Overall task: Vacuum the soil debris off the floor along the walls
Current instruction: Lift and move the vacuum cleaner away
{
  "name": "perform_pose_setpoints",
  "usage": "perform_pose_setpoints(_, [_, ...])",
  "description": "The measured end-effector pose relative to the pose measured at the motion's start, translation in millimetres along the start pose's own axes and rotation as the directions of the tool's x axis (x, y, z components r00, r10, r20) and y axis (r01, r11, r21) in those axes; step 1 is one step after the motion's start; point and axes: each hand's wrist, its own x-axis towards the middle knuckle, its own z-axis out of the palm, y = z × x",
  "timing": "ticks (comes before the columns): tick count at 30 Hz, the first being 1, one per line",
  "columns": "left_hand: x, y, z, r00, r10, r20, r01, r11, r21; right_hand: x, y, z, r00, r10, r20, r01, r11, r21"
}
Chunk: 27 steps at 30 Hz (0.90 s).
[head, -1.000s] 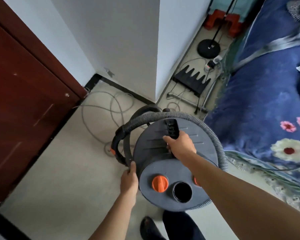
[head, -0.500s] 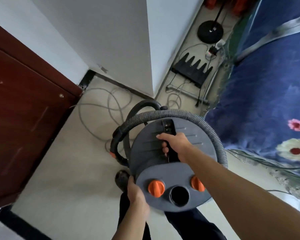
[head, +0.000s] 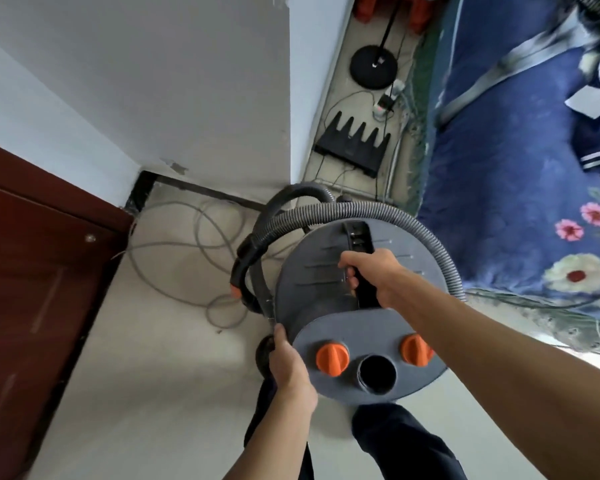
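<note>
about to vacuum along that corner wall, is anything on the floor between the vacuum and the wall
Yes. A loose grey cable lies in loops on the floor between the vacuum and the corner baseboard. The vacuum's own hose also hangs on that side.

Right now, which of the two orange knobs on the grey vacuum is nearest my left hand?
The orange knob left of the round black port, beside the left hand; the other orange knob sits past it.

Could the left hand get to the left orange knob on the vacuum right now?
Probably yes: the left hand lies against the side of the vacuum, right beside that knob, nothing between them.
</note>
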Motion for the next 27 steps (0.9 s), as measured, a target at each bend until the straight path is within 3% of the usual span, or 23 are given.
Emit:
perform_pose_setpoints(6, [-7,66,31,0.996,0.089,0.003,-0.087,0.973,0.213,1,-41,-2,0.999,-0.014,-0.047,0.024,0.977,0.212])
perform_pose_setpoints(14, [3,118,108,0.956,0.262,0.133,-0.291,0.911,0.294,34,-97,-30,0.999,-0.044,0.004,0.039,0.927,0.372])
perform_pose_setpoints(24, [24,136,197,0.833,0.527,0.169,-0.527,0.662,0.533,108,-163,-63,0.993,-0.018,0.119,-0.019,0.954,0.299])
perform_pose_setpoints(27, [27,139,211,0.773,0.608,0.181,-0.573,0.547,0.610,120,-171,-65,0.996,-0.050,0.074,0.029,0.964,0.265])
